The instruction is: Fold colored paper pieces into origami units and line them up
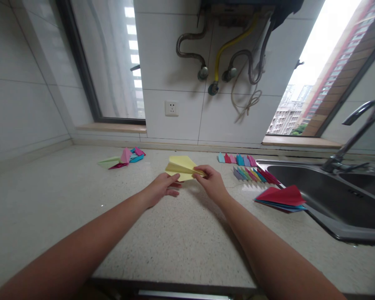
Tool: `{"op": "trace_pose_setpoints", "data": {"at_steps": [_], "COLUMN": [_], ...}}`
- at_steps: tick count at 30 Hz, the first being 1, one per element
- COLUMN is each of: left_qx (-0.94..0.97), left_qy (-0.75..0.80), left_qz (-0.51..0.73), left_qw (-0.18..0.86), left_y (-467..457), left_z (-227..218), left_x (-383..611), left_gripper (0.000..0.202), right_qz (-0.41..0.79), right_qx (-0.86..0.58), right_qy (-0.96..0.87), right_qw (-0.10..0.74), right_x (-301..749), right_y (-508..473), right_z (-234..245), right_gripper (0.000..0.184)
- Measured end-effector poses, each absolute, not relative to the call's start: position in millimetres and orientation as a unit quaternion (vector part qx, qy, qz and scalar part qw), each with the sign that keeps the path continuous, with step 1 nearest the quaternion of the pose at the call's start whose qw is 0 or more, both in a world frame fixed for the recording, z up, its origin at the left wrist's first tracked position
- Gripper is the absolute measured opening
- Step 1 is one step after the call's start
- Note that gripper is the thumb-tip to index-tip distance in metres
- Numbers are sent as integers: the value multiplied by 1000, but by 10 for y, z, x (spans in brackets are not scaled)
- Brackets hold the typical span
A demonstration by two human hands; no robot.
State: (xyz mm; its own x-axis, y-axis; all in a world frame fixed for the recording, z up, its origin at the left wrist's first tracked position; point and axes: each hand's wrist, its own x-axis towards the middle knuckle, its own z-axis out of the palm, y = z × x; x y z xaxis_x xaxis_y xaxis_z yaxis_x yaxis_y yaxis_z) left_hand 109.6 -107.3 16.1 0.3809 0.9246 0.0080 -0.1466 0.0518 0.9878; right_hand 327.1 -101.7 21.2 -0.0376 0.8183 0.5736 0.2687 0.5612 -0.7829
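A yellow paper airplane (pixel 180 164) is held between my hands above the middle of the countertop, its narrow end toward the right. My right hand (pixel 211 180) pinches that narrow end between thumb and fingers. At the lower left edge of the plane, my left hand (pixel 161 189) grips the paper with the thumb, while its other fingers hang loosely below. Part of the left fingers is hidden by the paper.
Folded coloured paper pieces (pixel 125 158) lie in a heap at the back left. Small folded papers stand in a back row (pixel 237 160) and a front row (pixel 256 175) at right. Red and blue paper planes (pixel 281 198) overlap the edge of a steel sink (pixel 320 225); a faucet (pixel 356 137) rises behind.
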Motion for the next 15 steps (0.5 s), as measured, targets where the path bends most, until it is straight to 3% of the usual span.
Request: {"op": "trace_pose_setpoints", "data": {"at_steps": [15], "left_qx": [556], "left_qy": [355], "left_qz": [466], "left_qw": [590], "left_y": [-1044], "left_z": [167], "left_x": [1069], "left_gripper": [40], "right_qz": [422], "right_qx": [-384], "right_qy": [-665], "right_qw": [481], "right_x": [3156], "right_y": [-1075], "right_z": [166], "right_gripper": [31]}}
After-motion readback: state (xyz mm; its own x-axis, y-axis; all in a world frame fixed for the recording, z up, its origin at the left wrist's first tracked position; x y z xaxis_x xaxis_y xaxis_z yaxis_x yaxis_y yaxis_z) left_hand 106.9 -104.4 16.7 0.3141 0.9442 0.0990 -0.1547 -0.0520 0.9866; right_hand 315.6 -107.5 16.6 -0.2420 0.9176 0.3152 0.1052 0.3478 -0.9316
